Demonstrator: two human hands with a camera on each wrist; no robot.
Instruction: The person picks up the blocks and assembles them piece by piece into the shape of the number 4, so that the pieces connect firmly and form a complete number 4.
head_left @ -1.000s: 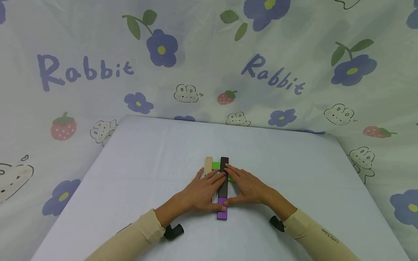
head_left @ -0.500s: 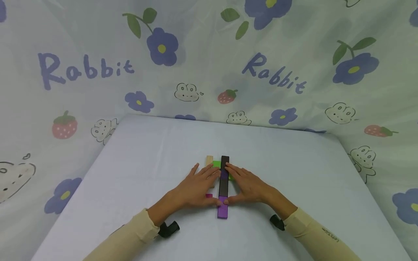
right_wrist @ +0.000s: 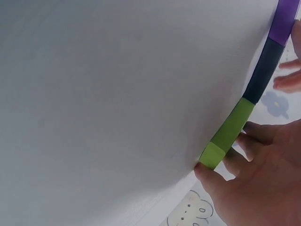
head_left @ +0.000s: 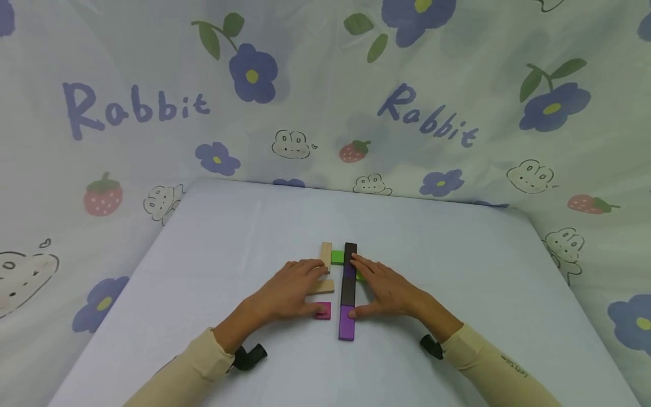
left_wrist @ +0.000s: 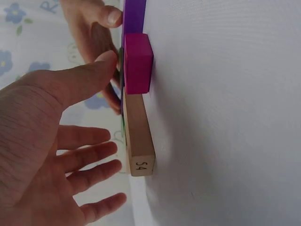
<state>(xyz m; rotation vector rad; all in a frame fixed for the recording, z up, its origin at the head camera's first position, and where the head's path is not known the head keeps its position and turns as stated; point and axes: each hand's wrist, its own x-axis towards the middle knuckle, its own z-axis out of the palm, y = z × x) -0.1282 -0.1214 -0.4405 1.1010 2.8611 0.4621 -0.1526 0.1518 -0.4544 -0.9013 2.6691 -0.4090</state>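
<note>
purple block touches right hand

From the head: looking forward and down from well back, across the white surface to the patterned cloth behind. From the left wrist: close, low, turned sideways, facing across the surface past a magenta block. From the right wrist: also near, tilted, facing in from the opposite side past a green block. Overlapping in all three views at a purple block.
</note>
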